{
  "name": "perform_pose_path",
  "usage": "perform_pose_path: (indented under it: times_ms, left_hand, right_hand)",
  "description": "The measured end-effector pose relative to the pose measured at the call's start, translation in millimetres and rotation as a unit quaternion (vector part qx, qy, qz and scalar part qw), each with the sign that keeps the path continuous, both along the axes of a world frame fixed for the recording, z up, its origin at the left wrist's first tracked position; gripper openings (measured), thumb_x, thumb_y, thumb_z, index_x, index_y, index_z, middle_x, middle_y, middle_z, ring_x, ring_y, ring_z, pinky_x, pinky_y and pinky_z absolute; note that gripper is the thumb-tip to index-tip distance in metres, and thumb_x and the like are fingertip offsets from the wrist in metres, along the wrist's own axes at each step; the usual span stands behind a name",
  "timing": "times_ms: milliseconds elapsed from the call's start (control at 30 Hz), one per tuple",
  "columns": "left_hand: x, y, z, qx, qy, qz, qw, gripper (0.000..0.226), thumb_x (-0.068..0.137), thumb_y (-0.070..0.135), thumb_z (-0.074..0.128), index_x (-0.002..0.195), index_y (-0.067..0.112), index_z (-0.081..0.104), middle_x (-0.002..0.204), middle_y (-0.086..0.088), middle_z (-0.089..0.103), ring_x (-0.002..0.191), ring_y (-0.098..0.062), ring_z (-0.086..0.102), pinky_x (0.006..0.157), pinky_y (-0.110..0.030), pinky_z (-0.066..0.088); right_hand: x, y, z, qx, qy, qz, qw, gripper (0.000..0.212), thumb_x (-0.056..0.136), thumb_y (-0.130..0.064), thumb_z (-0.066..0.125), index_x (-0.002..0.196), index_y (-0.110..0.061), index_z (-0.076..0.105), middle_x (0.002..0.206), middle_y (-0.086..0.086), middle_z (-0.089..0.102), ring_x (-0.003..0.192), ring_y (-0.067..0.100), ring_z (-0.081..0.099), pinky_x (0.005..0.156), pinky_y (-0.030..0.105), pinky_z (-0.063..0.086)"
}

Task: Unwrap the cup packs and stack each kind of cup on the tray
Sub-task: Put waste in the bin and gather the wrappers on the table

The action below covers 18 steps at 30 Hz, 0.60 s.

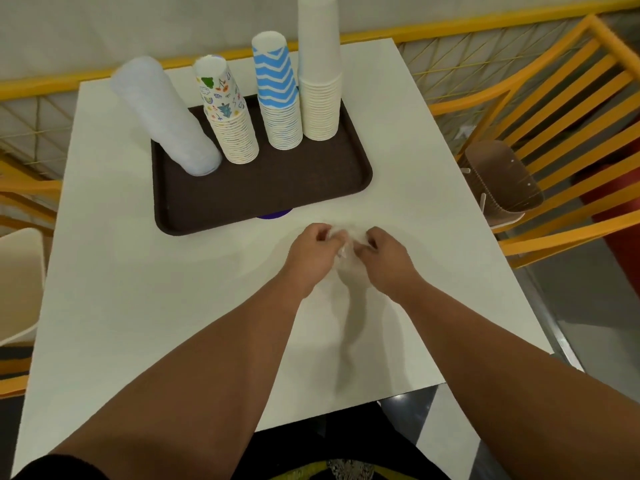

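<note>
On the near half of the white table (pixel 138 289), both forearms reach forward and the two hands meet over a crumpled piece of clear wrap (pixel 346 245). His left hand (pixel 313 252) and right hand (pixel 386 259) each pinch it with curled fingers, knuckles up. Beyond them lies the brown tray (pixel 263 195), carrying four upside-down stacks: frosted plastic cups (pixel 166 116) leaning left, doodle-print cups (pixel 228 112), blue zigzag cups (pixel 278 95) and tall plain white cups (pixel 319 71).

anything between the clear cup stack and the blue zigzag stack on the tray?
Yes: the doodle-print cup stack stands between the clear cup stack and the blue zigzag stack on the tray, in the head view.
</note>
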<state>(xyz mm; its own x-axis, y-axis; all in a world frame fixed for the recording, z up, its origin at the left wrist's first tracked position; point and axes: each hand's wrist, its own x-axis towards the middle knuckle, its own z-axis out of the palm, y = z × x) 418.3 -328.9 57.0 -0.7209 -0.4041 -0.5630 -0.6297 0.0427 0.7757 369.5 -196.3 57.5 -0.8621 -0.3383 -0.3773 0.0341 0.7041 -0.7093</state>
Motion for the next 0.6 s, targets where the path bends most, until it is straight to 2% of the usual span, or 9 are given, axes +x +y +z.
perform_pose_path:
  times_ms: [67, 133, 167, 233, 267, 333, 400, 500, 600]
  left_hand:
    - [10.6, -5.1, 10.5, 0.105, 0.028, 0.026, 0.994, 0.031, 0.097, 0.033, 0.057, 0.125, 0.02, 0.059, 0.119, 0.0, 0.064, 0.104, -0.021, 0.064, 0.084, -0.036, 0.059]
    - [22.3, -11.2, 23.2, 0.143, 0.065, 0.067, 0.985, 0.02, 0.1, 0.026, 0.053, 0.113, 0.017, 0.065, 0.108, -0.003, 0.068, 0.097, -0.022, 0.068, 0.077, -0.034, 0.061]
    - [27.1, -16.5, 27.3, 0.129, 0.077, 0.1, 0.984, 0.018, 0.1, 0.025, 0.054, 0.11, 0.017, 0.065, 0.106, -0.003, 0.068, 0.096, -0.023, 0.068, 0.076, -0.034, 0.061]
    - [35.8, -29.8, 30.0, 0.074, 0.113, 0.154, 0.979, 0.014, 0.098, 0.026, 0.056, 0.104, 0.017, 0.066, 0.105, -0.005, 0.069, 0.097, -0.026, 0.068, 0.076, -0.037, 0.061]
    - [40.6, -36.6, 32.0, 0.05, 0.136, 0.175, 0.974, 0.012, 0.097, 0.026, 0.058, 0.097, 0.017, 0.067, 0.102, -0.006, 0.071, 0.096, -0.027, 0.069, 0.075, -0.038, 0.061]
    - [52.1, -48.9, 39.9, 0.014, 0.151, 0.201, 0.968, 0.012, 0.093, 0.03, 0.061, 0.092, 0.019, 0.067, 0.095, -0.006, 0.072, 0.09, -0.027, 0.071, 0.074, -0.043, 0.061]
    - [63.4, -64.4, 43.3, 0.005, 0.154, 0.205, 0.967, 0.018, 0.088, 0.034, 0.061, 0.096, 0.02, 0.07, 0.091, -0.002, 0.074, 0.086, -0.023, 0.072, 0.077, -0.047, 0.06]
    - [87.4, -91.7, 56.6, 0.043, 0.168, 0.18, 0.968, 0.021, 0.094, 0.031, 0.059, 0.104, 0.018, 0.072, 0.096, -0.003, 0.075, 0.089, -0.021, 0.073, 0.082, -0.044, 0.06]
    - [117.1, -129.2, 64.8, 0.043, 0.153, 0.19, 0.969, 0.016, 0.095, 0.03, 0.06, 0.105, 0.02, 0.067, 0.101, -0.002, 0.072, 0.095, -0.021, 0.07, 0.085, -0.038, 0.058]
  right_hand:
    - [-0.8, -7.0, 16.5, -0.063, -0.002, 0.04, 0.997, 0.025, 0.097, -0.023, 0.055, 0.074, -0.024, 0.045, 0.072, -0.004, 0.051, 0.067, 0.014, 0.046, 0.062, 0.024, 0.038]
    - [1.6, -19.5, 26.6, -0.116, -0.01, 0.044, 0.992, 0.01, 0.095, -0.023, 0.06, 0.086, -0.022, 0.057, 0.087, 0.001, 0.062, 0.08, 0.017, 0.056, 0.073, 0.027, 0.047]
    - [3.5, -26.4, 30.0, -0.132, -0.005, 0.027, 0.991, 0.004, 0.094, -0.024, 0.063, 0.096, -0.022, 0.06, 0.098, 0.001, 0.064, 0.088, 0.017, 0.059, 0.079, 0.027, 0.049]
    - [11.3, -40.6, 35.9, -0.147, 0.017, -0.042, 0.988, 0.023, 0.092, -0.03, 0.064, 0.114, -0.022, 0.061, 0.116, -0.001, 0.062, 0.101, 0.017, 0.059, 0.09, 0.028, 0.049]
    - [17.5, -50.3, 41.3, -0.163, -0.006, -0.061, 0.985, 0.028, 0.093, -0.037, 0.061, 0.117, -0.023, 0.06, 0.12, -0.001, 0.062, 0.105, 0.018, 0.06, 0.094, 0.031, 0.049]
    - [36.3, -76.0, 53.7, -0.216, -0.104, -0.024, 0.971, 0.025, 0.097, -0.046, 0.051, 0.109, -0.029, 0.064, 0.113, -0.002, 0.067, 0.104, 0.018, 0.065, 0.094, 0.039, 0.053]
    - [58.0, -107.9, 62.8, -0.249, -0.138, 0.02, 0.958, 0.029, 0.099, -0.046, 0.047, 0.11, -0.028, 0.067, 0.107, -0.002, 0.07, 0.1, 0.015, 0.068, 0.091, 0.039, 0.056]
    - [82.7, -154.9, 69.6, -0.244, -0.106, -0.051, 0.963, 0.027, 0.098, -0.041, 0.05, 0.108, -0.02, 0.064, 0.101, -0.002, 0.068, 0.096, 0.017, 0.066, 0.091, 0.042, 0.056]
    - [102.1, -193.8, 76.6, -0.246, -0.129, -0.112, 0.954, 0.016, 0.1, -0.036, 0.051, 0.105, -0.024, 0.059, 0.099, 0.0, 0.064, 0.095, 0.019, 0.063, 0.093, 0.042, 0.053]
